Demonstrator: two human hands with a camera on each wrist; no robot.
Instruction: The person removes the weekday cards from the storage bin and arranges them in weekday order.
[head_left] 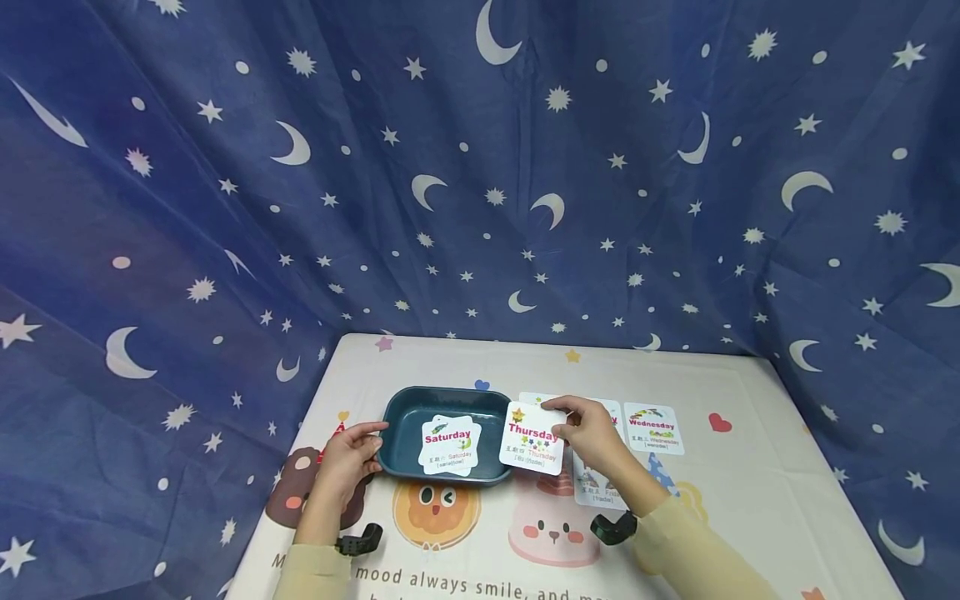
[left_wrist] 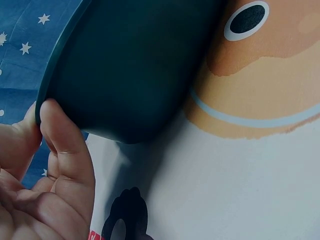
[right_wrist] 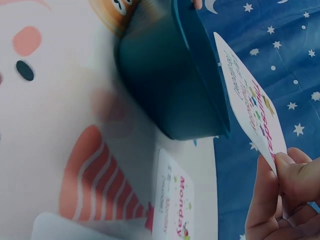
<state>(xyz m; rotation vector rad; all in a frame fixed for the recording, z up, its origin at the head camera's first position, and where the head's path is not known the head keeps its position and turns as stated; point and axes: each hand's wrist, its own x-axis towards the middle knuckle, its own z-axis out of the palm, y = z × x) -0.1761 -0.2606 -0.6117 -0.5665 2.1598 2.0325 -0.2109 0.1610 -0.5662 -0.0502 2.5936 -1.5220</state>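
Note:
My left hand (head_left: pixel 348 462) pinches the left rim of a dark teal plastic basin (head_left: pixel 390 417); the left wrist view shows thumb and finger on either side of that rim. Inside the basin a Saturday card (head_left: pixel 450 444) lies face up over another card, mostly hidden. My right hand (head_left: pixel 592 429) pinches a white Thursday card (head_left: pixel 531 457) by its right edge, just beside the basin's right end. In the right wrist view the card is tilted, held above the table and apart from the basin wall.
Right of the basin lie several more cards: a Wednesday card (head_left: pixel 654 429), a Friday card (head_left: pixel 596 487) and a Monday card (right_wrist: pixel 172 200), some partly covered by my right hand. The tablecloth (head_left: pixel 742 500) has cartoon prints. Behind it hangs a blue star-and-moon curtain (head_left: pixel 480 217).

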